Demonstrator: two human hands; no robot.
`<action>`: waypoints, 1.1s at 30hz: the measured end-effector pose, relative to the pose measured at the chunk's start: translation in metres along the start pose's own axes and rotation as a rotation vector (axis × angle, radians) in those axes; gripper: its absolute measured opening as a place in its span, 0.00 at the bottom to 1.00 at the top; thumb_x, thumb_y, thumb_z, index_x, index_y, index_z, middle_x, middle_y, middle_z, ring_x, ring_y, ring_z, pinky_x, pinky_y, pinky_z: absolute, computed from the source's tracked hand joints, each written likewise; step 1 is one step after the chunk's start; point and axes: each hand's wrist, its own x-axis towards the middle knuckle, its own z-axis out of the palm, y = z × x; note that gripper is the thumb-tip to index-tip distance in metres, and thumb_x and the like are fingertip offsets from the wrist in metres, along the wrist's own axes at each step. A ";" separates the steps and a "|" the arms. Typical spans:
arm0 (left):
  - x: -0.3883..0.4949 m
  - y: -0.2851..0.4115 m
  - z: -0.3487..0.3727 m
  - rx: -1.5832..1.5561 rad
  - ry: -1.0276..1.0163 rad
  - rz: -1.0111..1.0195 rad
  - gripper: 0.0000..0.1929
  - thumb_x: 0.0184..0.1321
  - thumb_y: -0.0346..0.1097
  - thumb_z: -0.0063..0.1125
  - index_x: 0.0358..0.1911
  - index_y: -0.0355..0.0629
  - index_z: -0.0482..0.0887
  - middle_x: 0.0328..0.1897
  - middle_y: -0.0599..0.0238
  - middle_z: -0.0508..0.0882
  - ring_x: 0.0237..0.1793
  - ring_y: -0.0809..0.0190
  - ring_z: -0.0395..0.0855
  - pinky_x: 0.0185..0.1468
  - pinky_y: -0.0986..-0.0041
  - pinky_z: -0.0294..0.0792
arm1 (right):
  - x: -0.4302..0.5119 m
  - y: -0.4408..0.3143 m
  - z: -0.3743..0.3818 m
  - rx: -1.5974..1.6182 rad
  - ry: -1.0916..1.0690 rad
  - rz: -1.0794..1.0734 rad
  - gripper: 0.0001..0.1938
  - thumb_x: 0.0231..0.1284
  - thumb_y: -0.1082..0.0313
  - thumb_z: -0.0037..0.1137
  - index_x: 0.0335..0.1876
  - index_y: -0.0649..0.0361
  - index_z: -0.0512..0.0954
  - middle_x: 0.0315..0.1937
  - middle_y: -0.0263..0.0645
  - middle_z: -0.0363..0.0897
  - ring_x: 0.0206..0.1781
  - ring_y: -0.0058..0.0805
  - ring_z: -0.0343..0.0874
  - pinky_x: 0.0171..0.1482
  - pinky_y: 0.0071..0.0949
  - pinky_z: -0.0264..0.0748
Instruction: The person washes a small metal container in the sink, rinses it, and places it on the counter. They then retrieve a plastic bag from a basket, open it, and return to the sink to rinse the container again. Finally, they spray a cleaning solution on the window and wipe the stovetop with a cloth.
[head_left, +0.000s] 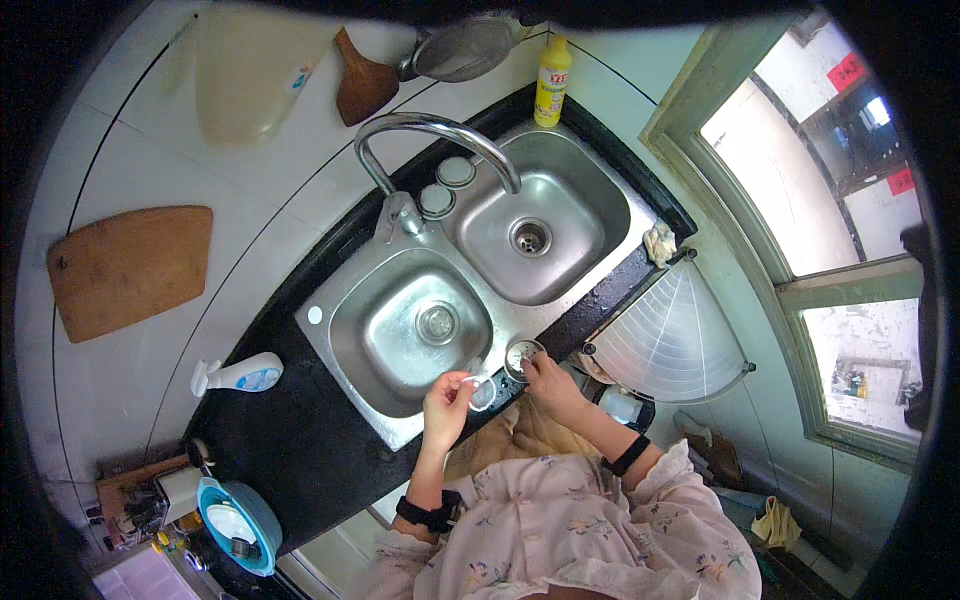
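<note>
Over the front rim of the double stainless-steel sink (517, 315), my left hand (448, 401) holds a small white ring (482, 394), with a clear piece beside it at the fingertips. My right hand (551, 382) grips a round metal sink strainer (523, 360) with small holes, close to the ring but apart from it. A drain fitting (437, 322) sits in the left basin; the right basin shows an open drain (531, 237). Two round lids (456, 172) lie behind the basins, beside the curved faucet (442, 124).
A yellow bottle (552, 82) stands at the back corner. A crumpled cloth (660, 244) lies at the right edge, near a corner shelf (667, 337). On the left counter are a white spray bottle (244, 373) and a blue basin (262, 517).
</note>
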 end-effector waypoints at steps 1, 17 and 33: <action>0.000 -0.001 0.001 0.012 0.006 0.034 0.06 0.65 0.29 0.54 0.42 0.36 0.77 0.30 0.67 0.83 0.27 0.74 0.76 0.32 0.82 0.69 | -0.002 -0.002 0.002 0.063 0.104 -0.035 0.17 0.55 0.68 0.56 0.50 0.64 0.71 0.42 0.50 0.68 0.43 0.49 0.75 0.44 0.40 0.77; 0.010 -0.020 0.023 -0.050 0.032 0.065 0.08 0.65 0.30 0.54 0.44 0.36 0.75 0.29 0.64 0.83 0.25 0.73 0.77 0.30 0.80 0.70 | 0.011 0.034 0.035 0.343 0.293 0.384 0.13 0.52 0.70 0.60 0.41 0.63 0.70 0.26 0.47 0.76 0.29 0.45 0.78 0.34 0.38 0.75; 0.020 -0.021 0.081 0.121 -0.080 -0.046 0.12 0.68 0.38 0.52 0.42 0.34 0.80 0.28 0.68 0.83 0.26 0.74 0.77 0.30 0.81 0.70 | -0.012 0.004 -0.019 0.612 0.167 0.422 0.17 0.58 0.57 0.62 0.40 0.64 0.73 0.26 0.44 0.78 0.27 0.33 0.78 0.32 0.32 0.73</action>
